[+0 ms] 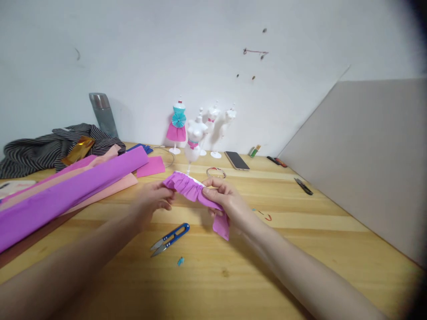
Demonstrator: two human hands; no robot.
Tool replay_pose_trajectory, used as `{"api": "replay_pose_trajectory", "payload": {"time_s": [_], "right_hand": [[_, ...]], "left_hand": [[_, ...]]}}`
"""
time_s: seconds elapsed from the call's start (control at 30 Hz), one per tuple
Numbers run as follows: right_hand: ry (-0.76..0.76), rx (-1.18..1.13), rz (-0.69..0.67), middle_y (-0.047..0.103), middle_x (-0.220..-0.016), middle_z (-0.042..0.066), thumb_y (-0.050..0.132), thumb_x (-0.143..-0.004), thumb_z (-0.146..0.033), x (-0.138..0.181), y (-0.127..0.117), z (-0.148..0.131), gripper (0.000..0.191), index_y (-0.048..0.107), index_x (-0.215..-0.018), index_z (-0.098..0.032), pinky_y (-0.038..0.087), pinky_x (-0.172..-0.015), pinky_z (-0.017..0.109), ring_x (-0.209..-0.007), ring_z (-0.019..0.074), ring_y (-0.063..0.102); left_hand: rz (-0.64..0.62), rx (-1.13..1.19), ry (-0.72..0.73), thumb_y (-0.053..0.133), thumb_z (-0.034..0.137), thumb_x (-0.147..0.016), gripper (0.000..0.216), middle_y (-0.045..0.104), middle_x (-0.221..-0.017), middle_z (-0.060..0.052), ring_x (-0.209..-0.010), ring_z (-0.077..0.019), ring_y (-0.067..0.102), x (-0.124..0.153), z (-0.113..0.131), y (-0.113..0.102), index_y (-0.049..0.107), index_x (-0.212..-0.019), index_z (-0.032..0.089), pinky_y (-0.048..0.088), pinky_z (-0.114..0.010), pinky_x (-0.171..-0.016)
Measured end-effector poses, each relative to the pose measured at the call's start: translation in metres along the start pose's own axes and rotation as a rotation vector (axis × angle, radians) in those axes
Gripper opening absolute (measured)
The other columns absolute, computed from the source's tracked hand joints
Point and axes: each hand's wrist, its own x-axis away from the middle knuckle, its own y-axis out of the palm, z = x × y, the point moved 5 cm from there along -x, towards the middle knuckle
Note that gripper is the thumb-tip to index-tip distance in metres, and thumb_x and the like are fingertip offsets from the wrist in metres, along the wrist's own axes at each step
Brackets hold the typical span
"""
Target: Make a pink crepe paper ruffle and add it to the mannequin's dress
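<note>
A white wall (143, 58) is rising behind the wooden table (267, 280), and small white dress forms (197, 130) are standing along its back. In front of them, over the middle of the table, the person's two hands are working at a ruffled purple strip (187, 187). The right hand (227, 200) is pinching it between thumb and fingers, while a smooth tail is hanging below. The left hand (154, 201) is reaching to the other end with its fingers curling in; blur is hiding whether they are truly gripping, so I cannot tell. A white edging is showing along the upper side. Good handling here is probably depending on a light, steady pinch near the last pleat, since a hard squeeze would be flattening the folds. Even spacing is mattering too: the left part is bunching, whereas the part by the right thumb is lying flatter. Blue thread snips (168, 243) are lying nearer the person, beside a tiny blue scrap (180, 261), apart from both hands
</note>
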Motion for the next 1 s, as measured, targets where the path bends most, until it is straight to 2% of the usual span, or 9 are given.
{"api": "replay_pose_trajectory", "payload": {"time_s": [0.1, 0.17, 0.23, 0.37, 0.43, 0.67, 0.77, 0.87, 1.0], "right_hand": [[-0.001, -0.006, -0.006, 0.052, -0.044, -0.008, 0.08, -0.062, -0.043, 0.002, 0.002, 0.001, 0.036, 0.057, -0.074, -0.018, 0.028, -0.034, 0.016, -0.032, 0.0033, 0.035], [-0.008, 0.012, -0.013, 0.056, -0.047, -0.006, 0.08, -0.061, -0.043, 0.003, 0.004, 0.001, 0.037, 0.057, -0.075, -0.018, 0.028, -0.035, 0.017, -0.034, 0.0051, 0.04], [-0.016, 0.028, -0.02, 0.057, -0.047, -0.006, 0.079, -0.062, -0.043, 0.003, 0.005, 0.002, 0.037, 0.056, -0.076, -0.018, 0.029, -0.036, 0.018, -0.035, 0.0062, 0.041], [-0.062, 0.06, -0.016, 0.049, -0.042, -0.009, 0.076, -0.065, -0.043, 0.002, 0.006, 0.005, 0.035, 0.055, -0.079, -0.019, 0.028, -0.037, 0.019, -0.035, 0.0064, 0.038], [-0.093, 0.081, -0.001, 0.046, -0.041, -0.011, 0.075, -0.065, -0.043, 0.002, 0.005, 0.006, 0.035, 0.055, -0.079, -0.019, 0.027, -0.038, 0.018, -0.035, 0.0059, 0.035], [-0.092, 0.172, -0.001, 0.043, -0.043, -0.011, 0.07, -0.068, -0.044, 0.002, 0.005, 0.004, 0.033, 0.054, -0.081, -0.019, 0.027, -0.039, 0.02, -0.037, 0.0072, 0.035], [-0.099, 0.197, -0.011, 0.042, -0.043, -0.011, 0.069, -0.068, -0.045, 0.003, 0.006, 0.003, 0.032, 0.053, -0.08, -0.019, 0.024, -0.04, 0.02, -0.037, 0.0071, 0.034], [-0.109, 0.232, -0.01, 0.041, -0.043, -0.011, 0.067, -0.069, -0.044, 0.003, 0.007, 0.004, 0.03, 0.054, -0.078, -0.019, 0.024, -0.04, 0.02, -0.038, 0.0071, 0.033], [-0.12, 0.246, 0.003, 0.04, -0.042, -0.011, 0.065, -0.069, -0.042, 0.001, 0.007, 0.006, 0.027, 0.054, -0.078, -0.019, 0.027, -0.04, 0.021, -0.038, 0.0077, 0.035]], "left_hand": [[-0.292, 0.038, -0.05, 0.075, 0.022, -0.057, 0.029, 0.067, -0.08, -0.006, -0.069, -0.0143, 0.058, 0.017, -0.008, 0.027, 0.07, -0.085, 0.013, 0.048, -0.025, -0.059], [-0.358, 0.088, -0.029, 0.077, 0.028, -0.062, 0.029, 0.067, -0.081, -0.005, -0.072, -0.0147, 0.059, 0.027, -0.01, 0.035, 0.07, -0.086, 0.014, 0.048, -0.024, -0.059], [-0.344, 0.144, -0.028, 0.079, 0.034, -0.064, 0.029, 0.066, -0.075, -0.005, -0.068, -0.0136, 0.058, 0.031, -0.011, 0.037, 0.07, -0.081, 0.013, 0.048, -0.023, -0.057], [-0.238, 0.163, -0.094, 0.083, 0.04, -0.059, 0.033, 0.064, -0.062, -0.004, -0.053, -0.009, 0.054, 0.033, -0.016, 0.036, 0.067, -0.061, 0.011, 0.044, -0.021, -0.05], [-0.208, 0.153, -0.1, 0.082, 0.041, -0.059, 0.034, 0.064, -0.06, -0.004, -0.05, -0.0081, 0.053, 0.036, -0.015, 0.035, 0.066, -0.056, 0.011, 0.043, -0.02, -0.048], [-0.148, -0.034, -0.066, 0.078, 0.038, -0.058, 0.029, 0.06, -0.047, -0.001, -0.043, -0.007, 0.051, 0.04, -0.018, 0.035, 0.067, -0.055, 0.012, 0.041, -0.019, -0.047], [-0.154, -0.031, -0.073, 0.077, 0.042, -0.059, 0.03, 0.06, -0.047, 0.0, -0.042, -0.0075, 0.051, 0.037, -0.022, 0.035, 0.068, -0.061, 0.013, 0.039, -0.019, -0.045], [-0.104, -0.023, -0.034, 0.075, 0.044, -0.061, 0.032, 0.06, -0.048, -0.001, -0.042, -0.0072, 0.05, 0.035, -0.021, 0.032, 0.067, -0.057, 0.013, 0.04, -0.019, -0.046], [-0.096, -0.142, 0.037, 0.07, 0.041, -0.067, 0.03, 0.059, -0.047, -0.002, -0.044, -0.0087, 0.049, 0.038, -0.02, 0.033, 0.067, -0.054, 0.014, 0.04, -0.021, -0.046]]}}
